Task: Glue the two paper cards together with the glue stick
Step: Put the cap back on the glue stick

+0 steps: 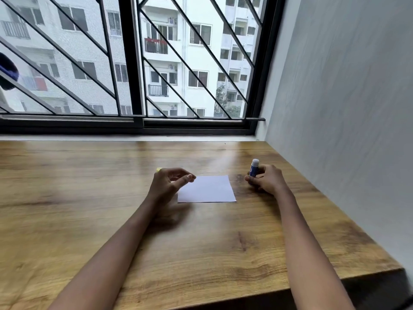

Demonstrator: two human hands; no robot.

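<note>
Window (133, 63) with a black frame and slanted bars fills the far side, and pale apartment blocks show beyond it. To the right rises a plain grey wall (346, 86). Below the sill lies the wooden desk (201, 242), its grain brown and glossy, running up to the sill and along the wall. Both bare forearms reach in from the near edge.

Near the middle of the desk a pale paper card (210, 190) lies flat, its edges roughly square to the sill. The left grip (166, 182) hangs over the card's left edge with its fingers curled and thumb and forefinger close together. It is blurred, so I cannot tell whether it grasps anything. The right grip (267, 179) rests on the desk just right of the card, apart from it, fingers wrapped round the glue stick (254, 170).

The stick stands upright, blue in the body with a white top (255, 162) showing above the fingers. A small yellow speck (158, 169) shows at the far side of the left grip, too small to identify.
</note>
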